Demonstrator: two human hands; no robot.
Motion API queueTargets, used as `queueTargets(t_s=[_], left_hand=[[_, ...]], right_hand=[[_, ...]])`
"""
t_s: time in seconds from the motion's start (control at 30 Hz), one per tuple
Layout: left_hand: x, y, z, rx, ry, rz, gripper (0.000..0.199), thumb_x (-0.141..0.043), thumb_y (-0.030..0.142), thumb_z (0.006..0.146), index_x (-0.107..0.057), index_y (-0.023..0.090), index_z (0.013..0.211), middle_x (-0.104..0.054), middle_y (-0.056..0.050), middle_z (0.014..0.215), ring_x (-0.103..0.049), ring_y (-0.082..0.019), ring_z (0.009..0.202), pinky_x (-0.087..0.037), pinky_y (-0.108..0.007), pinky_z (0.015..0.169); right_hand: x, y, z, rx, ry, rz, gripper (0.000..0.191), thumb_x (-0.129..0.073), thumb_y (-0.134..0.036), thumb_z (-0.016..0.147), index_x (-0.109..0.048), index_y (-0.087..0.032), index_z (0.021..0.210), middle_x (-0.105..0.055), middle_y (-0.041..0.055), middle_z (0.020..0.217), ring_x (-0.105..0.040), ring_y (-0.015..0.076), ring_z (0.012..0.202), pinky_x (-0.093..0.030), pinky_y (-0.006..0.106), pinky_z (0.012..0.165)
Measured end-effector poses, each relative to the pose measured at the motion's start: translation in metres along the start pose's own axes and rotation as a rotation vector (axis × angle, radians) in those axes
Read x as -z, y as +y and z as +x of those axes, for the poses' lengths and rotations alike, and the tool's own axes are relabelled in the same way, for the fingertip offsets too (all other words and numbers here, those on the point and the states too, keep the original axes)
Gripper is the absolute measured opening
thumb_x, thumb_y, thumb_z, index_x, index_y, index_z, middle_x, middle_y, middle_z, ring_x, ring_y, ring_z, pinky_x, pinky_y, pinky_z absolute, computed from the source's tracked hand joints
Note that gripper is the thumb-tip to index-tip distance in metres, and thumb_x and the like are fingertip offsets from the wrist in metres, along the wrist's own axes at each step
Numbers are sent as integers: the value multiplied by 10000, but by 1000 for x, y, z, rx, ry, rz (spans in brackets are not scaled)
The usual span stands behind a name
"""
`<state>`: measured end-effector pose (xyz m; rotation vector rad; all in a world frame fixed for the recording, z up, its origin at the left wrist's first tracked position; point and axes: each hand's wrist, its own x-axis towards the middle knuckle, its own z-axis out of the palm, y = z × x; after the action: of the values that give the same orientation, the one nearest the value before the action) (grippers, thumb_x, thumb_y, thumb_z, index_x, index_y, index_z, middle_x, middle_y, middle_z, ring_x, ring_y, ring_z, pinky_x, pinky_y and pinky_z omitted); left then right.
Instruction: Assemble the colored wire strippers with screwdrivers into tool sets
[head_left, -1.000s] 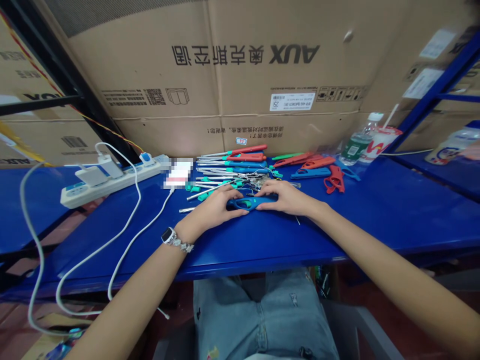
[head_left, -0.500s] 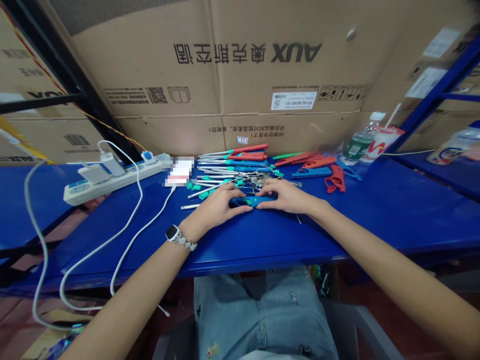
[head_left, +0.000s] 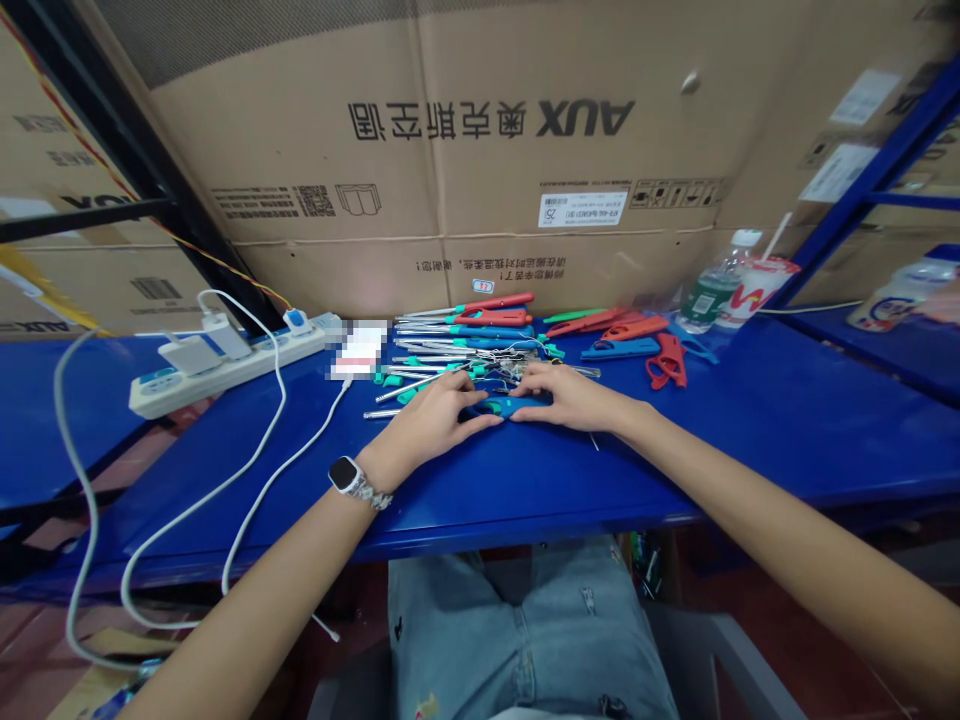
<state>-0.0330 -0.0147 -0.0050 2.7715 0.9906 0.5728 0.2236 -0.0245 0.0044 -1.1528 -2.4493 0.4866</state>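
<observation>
Between my two hands, low over the blue table, is a blue long-necked lighter point(head_left: 504, 406) with a green trigger part. My left hand point(head_left: 444, 412) grips its left end between thumb and fingers; a metal tube sticks out on that hand's far side. My right hand point(head_left: 559, 395) pinches the right end of the blue handle, and a thin wire hangs below it. Just beyond my fingers lies a pile of lighter parts, with metal tubes point(head_left: 420, 348), loose wires and green pieces. Red and blue lighters point(head_left: 495, 317) lie behind that pile.
Red and blue handle shells point(head_left: 666, 360) lie to the right. A water bottle point(head_left: 705, 300) and a paper cup point(head_left: 754, 290) stand behind them. On the left are a power strip point(head_left: 225, 365), white cables and a blurred phone-like thing point(head_left: 364, 348). A large cardboard box point(head_left: 480, 60) walls the back.
The view has shifted slightly. Both hands keep their hold on the blue lighter, with only small finger movements.
</observation>
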Motion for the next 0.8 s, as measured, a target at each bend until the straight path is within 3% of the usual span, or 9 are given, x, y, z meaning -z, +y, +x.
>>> queueTargets(t_s=[0.23,0.6,0.8], left_hand=[[-3,-4,1,66,7,-154,516,-776,531,857,-684,166,1211,-654,-111,1136,-647,-294,1074,-547,-447,947],[-3,-4,-1,75,-5,-199,481,-725,534,895,-686,183,1221,-642,-119,1190,-623,-301,1161,-524,-475,1011],[-1,-9,0,120,-19,-272,481,-816,491,813,-700,184,1164,-695,-109,1148,-659,-283,1108,-550,-441,971]], right_hand=[[-4,-1,-1,8,24,36,241,-745,-368,914,-730,-193,1080,-653,69,1027,-623,222,927,-499,380,841],[-5,-2,-2,15,32,28,265,-701,-394,948,-734,-209,1135,-650,75,1039,-635,239,981,-508,411,893],[-6,-1,-3,22,48,34,267,-724,-391,933,-735,-211,1131,-656,72,1041,-641,238,984,-513,413,902]])
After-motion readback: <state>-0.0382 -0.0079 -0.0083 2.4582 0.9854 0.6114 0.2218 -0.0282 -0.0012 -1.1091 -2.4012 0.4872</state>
